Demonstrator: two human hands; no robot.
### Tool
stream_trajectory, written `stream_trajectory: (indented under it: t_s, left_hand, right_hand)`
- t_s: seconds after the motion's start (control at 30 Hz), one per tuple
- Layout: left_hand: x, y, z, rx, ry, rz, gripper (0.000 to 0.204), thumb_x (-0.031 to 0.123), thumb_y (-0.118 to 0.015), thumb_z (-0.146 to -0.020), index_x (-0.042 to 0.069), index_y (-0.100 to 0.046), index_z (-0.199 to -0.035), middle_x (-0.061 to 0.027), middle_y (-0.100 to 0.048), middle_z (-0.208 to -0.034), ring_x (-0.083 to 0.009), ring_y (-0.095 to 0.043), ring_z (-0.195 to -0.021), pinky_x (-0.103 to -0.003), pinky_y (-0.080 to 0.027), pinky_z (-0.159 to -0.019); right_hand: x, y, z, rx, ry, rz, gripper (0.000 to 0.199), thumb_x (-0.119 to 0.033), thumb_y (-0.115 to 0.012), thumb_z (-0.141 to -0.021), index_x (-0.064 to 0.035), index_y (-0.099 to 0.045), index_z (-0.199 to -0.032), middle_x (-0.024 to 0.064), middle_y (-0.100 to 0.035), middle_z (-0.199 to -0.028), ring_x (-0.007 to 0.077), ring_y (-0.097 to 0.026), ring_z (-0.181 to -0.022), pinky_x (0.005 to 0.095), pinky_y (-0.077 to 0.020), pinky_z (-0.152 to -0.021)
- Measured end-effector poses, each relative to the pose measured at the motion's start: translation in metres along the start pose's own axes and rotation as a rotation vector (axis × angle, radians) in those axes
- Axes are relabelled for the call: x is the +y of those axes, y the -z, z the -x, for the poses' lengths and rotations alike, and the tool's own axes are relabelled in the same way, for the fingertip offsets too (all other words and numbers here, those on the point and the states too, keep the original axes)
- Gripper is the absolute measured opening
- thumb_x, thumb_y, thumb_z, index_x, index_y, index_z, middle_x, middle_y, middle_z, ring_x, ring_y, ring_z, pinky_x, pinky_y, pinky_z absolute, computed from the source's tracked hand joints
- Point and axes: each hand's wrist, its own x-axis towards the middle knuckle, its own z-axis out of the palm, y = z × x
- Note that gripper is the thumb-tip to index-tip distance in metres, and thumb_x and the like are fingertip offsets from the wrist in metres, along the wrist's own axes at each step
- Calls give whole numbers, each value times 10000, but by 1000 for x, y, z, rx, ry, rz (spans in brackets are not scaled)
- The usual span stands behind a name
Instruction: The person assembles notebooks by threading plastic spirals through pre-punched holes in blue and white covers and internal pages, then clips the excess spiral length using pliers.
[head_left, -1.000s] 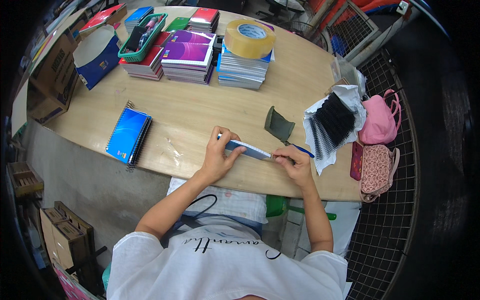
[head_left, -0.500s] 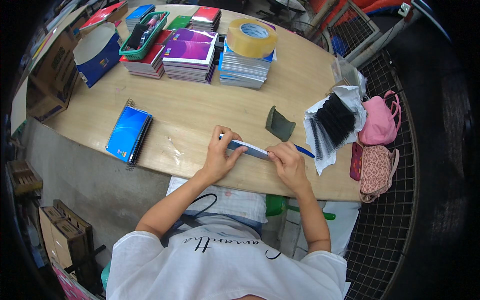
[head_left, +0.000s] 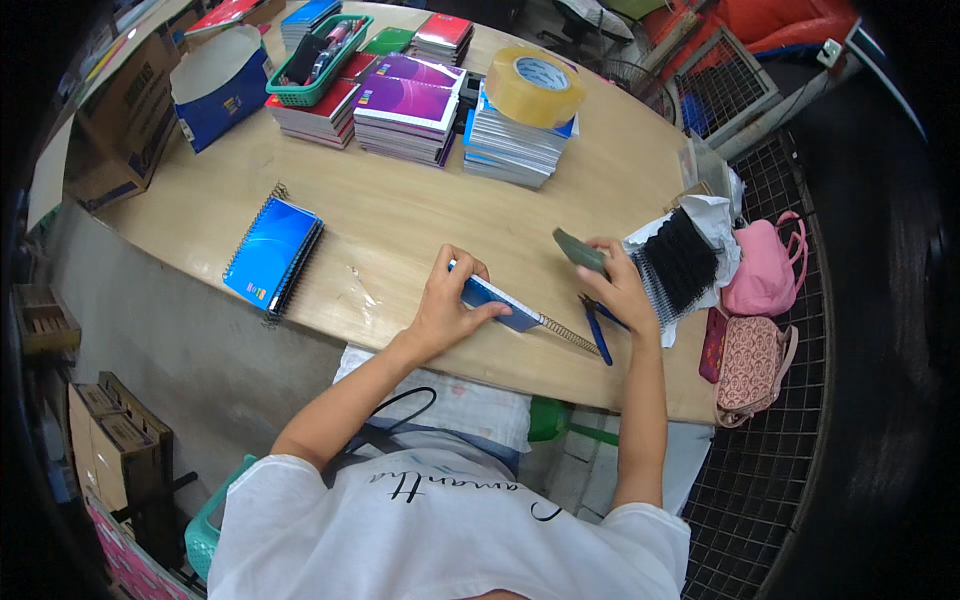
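My left hand (head_left: 448, 305) grips a blue notebook (head_left: 492, 298) near the table's front edge, tilted on its edge with the thumb on its cover. A thin wire spiral (head_left: 570, 333) sticks out from the notebook's right end. My right hand (head_left: 622, 290) is closed on a dark green curved pad (head_left: 580, 252), held above the table; its exact material I cannot tell. Just below that hand lie blue-handled pliers (head_left: 602, 335). To the right, many black spiral coils (head_left: 682, 262) rest on crumpled white paper (head_left: 640, 238).
Spiral-bound blue notebooks (head_left: 270, 250) lie at the left. Behind stand stacks of purple notebooks (head_left: 405, 105), red ones (head_left: 315, 115) under a green basket (head_left: 345, 62), and blue ones (head_left: 515, 145) topped by a tape roll (head_left: 540, 88). Pink bags (head_left: 758, 270) line the right edge.
My right hand has left the notebook and moved right and up, picking up the green pad from the table. The spiral and the pliers now show more fully. The view has shifted slightly.
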Motion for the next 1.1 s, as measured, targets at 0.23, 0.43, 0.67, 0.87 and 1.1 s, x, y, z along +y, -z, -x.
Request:
stream_trajectory:
  t_s: [0.23, 0.43, 0.67, 0.87, 1.1]
  left_hand:
    - [-4, 3, -6, -39, -45, 13, 501, 224, -898, -590, 39, -547, -897, -91, -451, -898, -240, -480, -808, -340, -431, -666]
    - [-3, 5, -5, -56, -50, 18, 495, 214, -894, -600, 37, -544, -902, -96, -456, -907, -245, -484, -817, -344, -438, -672]
    - [0, 7, 0, -66, -70, 8, 497, 187, -882, -621, 34, -532, -939, -102, -455, -929, -263, -497, -839, -351, -443, -692]
    - [0, 5, 2, -73, -32, 53, 502, 203, -888, -604, 55, -521, -914, -98, -457, -911, -256, -471, -837, -339, -414, -719]
    - [-2, 3, 2, -90, -52, 59, 513, 190, -877, -623, 54, -492, -934, -100, -459, -910, -261, -469, -833, -338, -407, -729]
  right_hand:
    - [-40, -10, 39, -253, -9, -501, 668, -460, -621, -855, 62, -480, -1247, 103, -569, -1140, 174, -520, -1057, 303, -392, -942]
    - [-39, -20, 40, -182, 29, -1162, 727, -484, -589, -823, 72, -467, -1276, 144, -536, -1233, 238, -509, -1182, 345, -367, -1031]
    - [-40, -18, 41, -423, 70, -902, 654, -335, -622, -814, 83, -498, -1301, 135, -511, -1319, 246, -471, -1252, 356, -350, -1060]
    - [-32, -26, 42, -465, 70, -1236, 604, -275, -581, -870, 68, -443, -1348, 154, -505, -1347, 242, -508, -1218, 355, -370, -1042]
    - [-49, -32, 27, -365, 86, -844, 397, -213, -599, -878, 76, -622, -1149, 121, -542, -1278, 209, -513, -1192, 332, -381, -1021]
